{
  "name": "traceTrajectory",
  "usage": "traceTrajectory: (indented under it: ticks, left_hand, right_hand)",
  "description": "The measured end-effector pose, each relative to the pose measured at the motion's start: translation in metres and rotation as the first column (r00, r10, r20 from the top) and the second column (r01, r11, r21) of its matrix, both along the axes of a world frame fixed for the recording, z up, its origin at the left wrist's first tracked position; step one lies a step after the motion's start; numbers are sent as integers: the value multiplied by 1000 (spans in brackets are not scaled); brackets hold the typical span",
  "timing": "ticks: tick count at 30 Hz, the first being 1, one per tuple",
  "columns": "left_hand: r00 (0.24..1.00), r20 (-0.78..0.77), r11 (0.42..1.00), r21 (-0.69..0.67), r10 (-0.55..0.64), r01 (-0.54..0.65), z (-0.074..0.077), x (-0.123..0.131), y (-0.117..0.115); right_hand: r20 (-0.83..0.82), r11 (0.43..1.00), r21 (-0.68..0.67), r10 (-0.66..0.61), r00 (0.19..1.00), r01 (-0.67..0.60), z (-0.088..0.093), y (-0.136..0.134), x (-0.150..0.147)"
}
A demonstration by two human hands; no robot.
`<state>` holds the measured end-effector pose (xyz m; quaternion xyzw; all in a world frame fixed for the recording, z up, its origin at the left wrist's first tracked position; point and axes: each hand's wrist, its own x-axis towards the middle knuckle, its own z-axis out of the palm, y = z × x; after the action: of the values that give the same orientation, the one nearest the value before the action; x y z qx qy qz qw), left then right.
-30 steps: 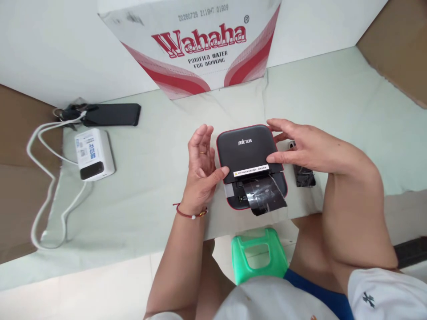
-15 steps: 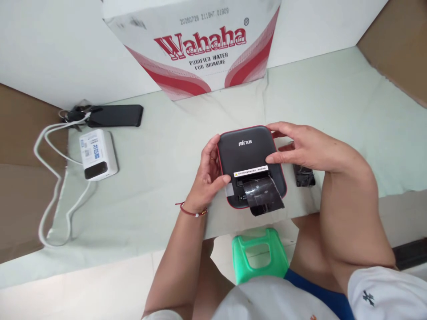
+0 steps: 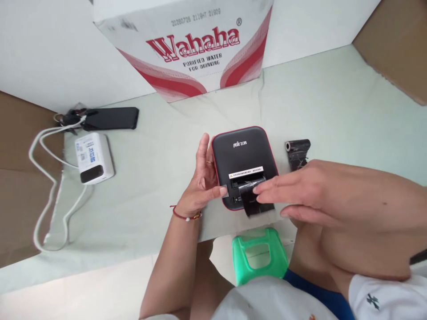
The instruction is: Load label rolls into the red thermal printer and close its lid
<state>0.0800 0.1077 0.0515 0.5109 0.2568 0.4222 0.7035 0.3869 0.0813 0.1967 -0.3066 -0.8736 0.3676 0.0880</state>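
Observation:
A black device with a red edge (image 3: 242, 153) lies at the centre of the table, near its front edge. My left hand (image 3: 205, 180) grips its left side, thumb on top by a grey tab and fingers at the side. A strip of glossy black film (image 3: 250, 202) comes out of the slot and curls over the front. My right hand (image 3: 293, 195) reaches in from the right, its fingertips resting on the film, fingers stretched and thumb apart. Right of the device a small roll of black film (image 3: 298, 151) lies partly behind my right hand.
A Wahaha carton (image 3: 207, 53) stands at the back. On the left are a black phone (image 3: 111, 118), keys (image 3: 70, 119), a white device (image 3: 94, 158) and a looped white cable (image 3: 34, 178). A green stool (image 3: 238, 260) is below the table edge.
My right hand has left the right side of the device and moved down onto the film. More of the black roll on the right now shows. My left hand still grips the device.

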Motion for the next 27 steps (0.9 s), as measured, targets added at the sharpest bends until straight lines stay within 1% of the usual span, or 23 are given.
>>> traceTrajectory:
  ticks: [2, 6, 13, 17, 21, 23, 25, 27]
  left_hand:
    - [1000, -9, 1000, 0, -6, 6, -1, -2, 0]
    - [1000, -11, 1000, 16, -7, 7, -4, -2, 0]
    - [1000, 12, 998, 58, -2, 2, -10, 0, -2]
    - [1000, 6, 995, 95, -2, 2, -14, 1, -3]
    - [1000, -4, 990, 142, 2, -1, -17, 4, -2]
    - [1000, -5, 991, 134, 15, -14, -18, 5, -2]
    - [1000, -6, 992, 128, 17, -16, -18, 6, -3]
    - [1000, -16, 991, 136, 17, -15, -18, 6, -4]
  right_hand:
    - [58, 999, -16, 37, 998, -36, -5, -2, 0]
    - [99, 1000, -18, 21, 995, -19, -8, 1, -5]
    - [86, 996, -45, 85, 993, -81, -10, 10, -25]
    - [67, 991, -70, 123, 990, -118, -10, 10, -32]
    - [41, 990, -86, 119, 992, -115, -6, 13, -37]
    - [18, 996, -80, 44, 999, -42, -5, 21, -43]
    - [52, 991, -25, -128, 990, 129, -8, 31, -52]
    - [175, 948, 72, -319, 932, 311, -14, 40, -63]
